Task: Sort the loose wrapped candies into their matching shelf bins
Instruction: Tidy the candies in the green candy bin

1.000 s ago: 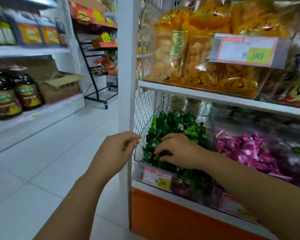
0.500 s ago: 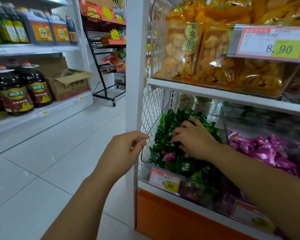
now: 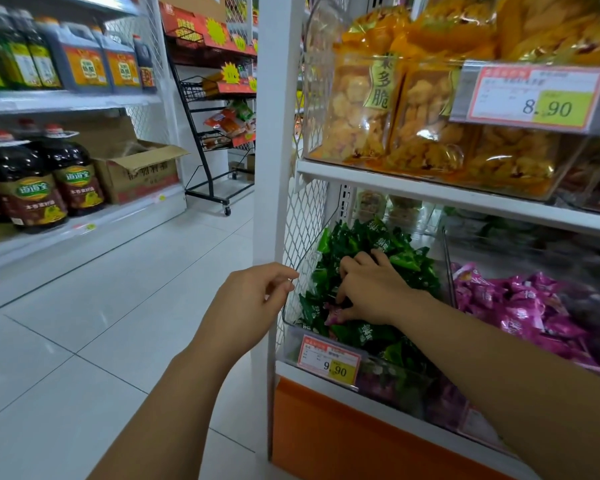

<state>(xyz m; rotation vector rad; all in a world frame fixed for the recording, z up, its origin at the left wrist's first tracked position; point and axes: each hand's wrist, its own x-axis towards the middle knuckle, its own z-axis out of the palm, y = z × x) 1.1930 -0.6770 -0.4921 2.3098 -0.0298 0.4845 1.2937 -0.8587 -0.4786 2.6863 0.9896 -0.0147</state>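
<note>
Right hand (image 3: 371, 292) digs among green candies (image 3: 406, 258) for a stray pink candy (image 3: 331, 317).
Step in hand: pulling out the misfit. It touches the bent thumb and fingertips; whether they pinch it is unclear. Next, probably lift it across to the pink candies (image 3: 520, 306), right. Left hand (image 3: 253, 299) hovers alongside, fingers loosely curled, empty.

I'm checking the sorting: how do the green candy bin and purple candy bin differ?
The green bin holds green wrappers with a stray purple candy on top; the purple bin is heaped with purple wrappers. The right hand is in the green bin, pinching that stray; no hand is in the purple bin. Both are clear-walled, side by side.
</note>
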